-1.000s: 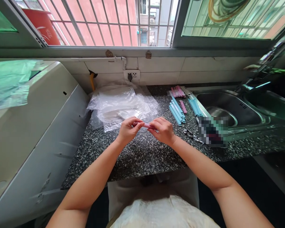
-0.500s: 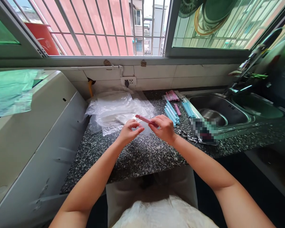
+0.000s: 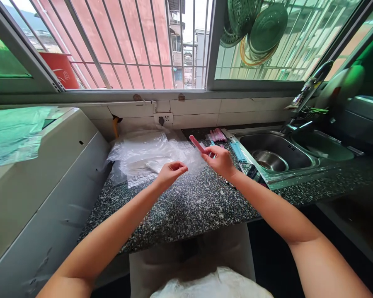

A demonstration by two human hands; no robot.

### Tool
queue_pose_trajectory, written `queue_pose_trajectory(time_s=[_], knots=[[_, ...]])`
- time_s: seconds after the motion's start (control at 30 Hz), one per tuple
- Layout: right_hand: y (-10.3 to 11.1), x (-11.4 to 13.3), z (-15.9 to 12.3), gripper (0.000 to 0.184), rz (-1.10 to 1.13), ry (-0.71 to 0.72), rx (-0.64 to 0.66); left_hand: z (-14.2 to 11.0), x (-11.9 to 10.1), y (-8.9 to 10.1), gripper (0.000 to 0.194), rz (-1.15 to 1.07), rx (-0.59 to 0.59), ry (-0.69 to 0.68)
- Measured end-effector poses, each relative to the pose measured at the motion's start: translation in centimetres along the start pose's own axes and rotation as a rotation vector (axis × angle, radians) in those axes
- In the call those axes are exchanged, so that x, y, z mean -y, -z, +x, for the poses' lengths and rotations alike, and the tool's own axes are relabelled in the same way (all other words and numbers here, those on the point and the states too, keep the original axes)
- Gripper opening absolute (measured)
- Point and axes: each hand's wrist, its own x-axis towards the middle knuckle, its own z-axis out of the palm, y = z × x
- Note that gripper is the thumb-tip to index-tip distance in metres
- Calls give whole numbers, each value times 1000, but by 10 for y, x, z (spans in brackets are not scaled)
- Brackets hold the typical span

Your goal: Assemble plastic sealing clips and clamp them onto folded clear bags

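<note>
My right hand [image 3: 220, 160] is closed around a pink bag-sealing clip [image 3: 196, 143], which sticks out up and to the left past the fingertips. To its left, my left hand [image 3: 171, 173] is raised over the counter with thumb and fingers pinched together. Whether anything small is between those fingertips I cannot make out. Behind the hands lies a loose heap of clear plastic bags [image 3: 139, 155]. Beyond the right hand are a bundle of pink clips [image 3: 217, 134] and a row of blue clips [image 3: 238, 152]; other blue clips are partly hidden behind the hand.
A steel sink [image 3: 267, 138] with a tap [image 3: 301, 99] is set into the speckled counter [image 3: 186, 211] on the right. A pale appliance [image 3: 49, 165] bounds the left side. Along the tiled wall sits a power socket [image 3: 163, 119] below the barred window.
My hands have moved apart, and the right hand has tilted the pink clip more upright. The camera view has shifted, with the window lower in it.
</note>
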Motion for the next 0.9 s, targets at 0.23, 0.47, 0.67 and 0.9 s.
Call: queue_pose_trajectory(time_s=[0.23, 0.47, 0.67, 0.9], knots=[[6, -35, 23, 22, -9, -245, 16, 45, -1, -28, 28, -129, -109, 47], [7, -73, 47, 23, -124, -313, 34, 83, 16, -59, 21, -116, -118, 117], [7, -99, 67, 19, -275, -371, 45, 124, 23, -73, 15, -115, -161, 184], [-2, -128, 89, 20, -395, -466, 83, 164, 39, -86, 16, -82, -151, 187]])
